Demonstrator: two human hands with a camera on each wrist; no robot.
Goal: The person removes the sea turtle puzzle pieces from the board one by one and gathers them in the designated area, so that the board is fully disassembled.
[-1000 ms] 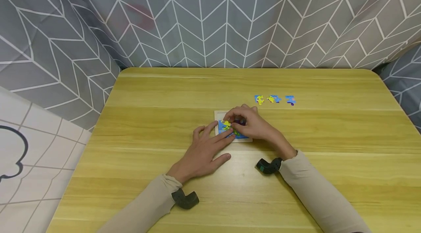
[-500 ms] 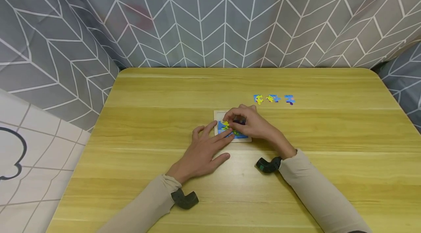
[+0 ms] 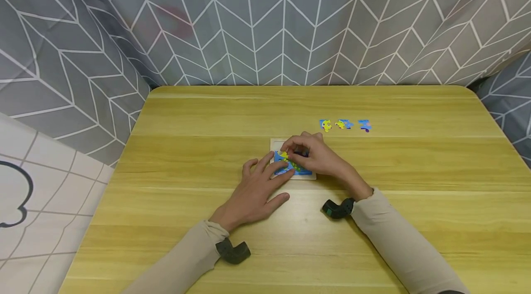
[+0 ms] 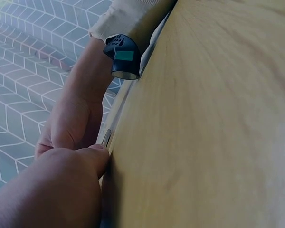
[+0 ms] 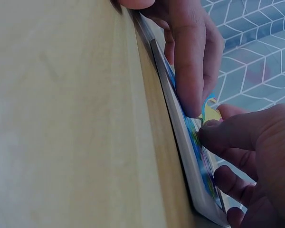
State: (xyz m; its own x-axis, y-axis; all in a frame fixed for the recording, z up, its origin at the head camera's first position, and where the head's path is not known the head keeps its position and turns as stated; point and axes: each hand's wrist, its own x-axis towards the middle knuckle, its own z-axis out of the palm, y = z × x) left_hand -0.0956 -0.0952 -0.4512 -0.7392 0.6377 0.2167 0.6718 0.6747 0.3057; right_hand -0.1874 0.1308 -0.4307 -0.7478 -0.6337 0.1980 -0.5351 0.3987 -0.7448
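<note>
A small jigsaw puzzle in a pale frame [image 3: 306, 177] lies on the table, its picture blue with green and yellow parts. My left hand [image 3: 255, 195] rests with spread fingers over its left and front side, fingertips on the assembled pieces. Over the upper part, my right hand [image 3: 318, 155] pinches a yellow and blue puzzle piece [image 5: 210, 113] between thumb and index finger. In the right wrist view that piece stands tilted up at the puzzle's surface, close to a left fingertip. The right hand hides part of the puzzle in the head view.
Behind the puzzle to the right, a yellow-and-blue piece [image 3: 326, 125], another yellow-and-blue piece [image 3: 342, 124] and a blue piece [image 3: 365, 125] lie in a row. The wooden table [image 3: 199, 119] ends at a grey patterned curtain [image 3: 265, 22].
A left finger on the puzzle has drawn back slightly and bent. The right hand keeps its pinch at nearly the same spot. The loose pieces stay in their row.
</note>
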